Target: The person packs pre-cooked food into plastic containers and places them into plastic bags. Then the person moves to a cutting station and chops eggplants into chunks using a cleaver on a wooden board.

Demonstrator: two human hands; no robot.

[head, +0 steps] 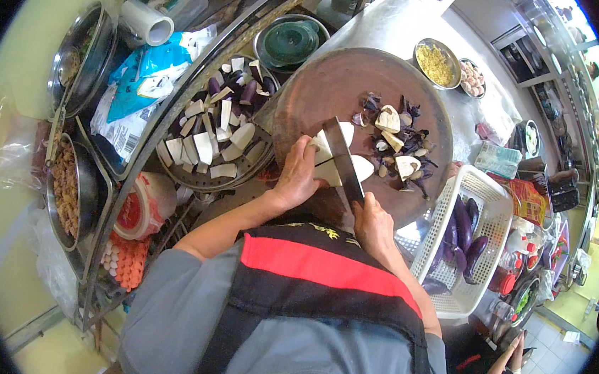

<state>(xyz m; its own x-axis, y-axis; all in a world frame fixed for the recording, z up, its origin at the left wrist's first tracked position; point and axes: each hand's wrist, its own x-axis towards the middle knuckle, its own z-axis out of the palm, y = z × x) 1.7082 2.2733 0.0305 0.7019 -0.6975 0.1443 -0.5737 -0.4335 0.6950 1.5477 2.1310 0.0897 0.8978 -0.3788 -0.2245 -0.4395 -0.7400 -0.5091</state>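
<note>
A cleaver (343, 160) is gripped in my right hand (374, 221), its blade lying across pale halves of eggplant (362, 168) on a round wooden chopping block (318, 90). My left hand (300, 172) steadies the eggplant pieces on the blade's left side, fingers against them. Toward the block's right lie eggplant stem caps and trimmings (389, 141), dark and curled, with several cut pale ends among them. Left of the block, a perforated metal tray (206, 181) holds many cut eggplant chunks (226, 114), some with purple skin showing.
Whole eggplants (461, 233) lie in a white plastic basket (484, 184) at my right. Beyond the block stand a bowl of yellow minced food (434, 64) and a green-lidded pot (291, 42). A metal shelf edge (179, 91) runs along the left. Another person's hands (513, 352) show at lower right.
</note>
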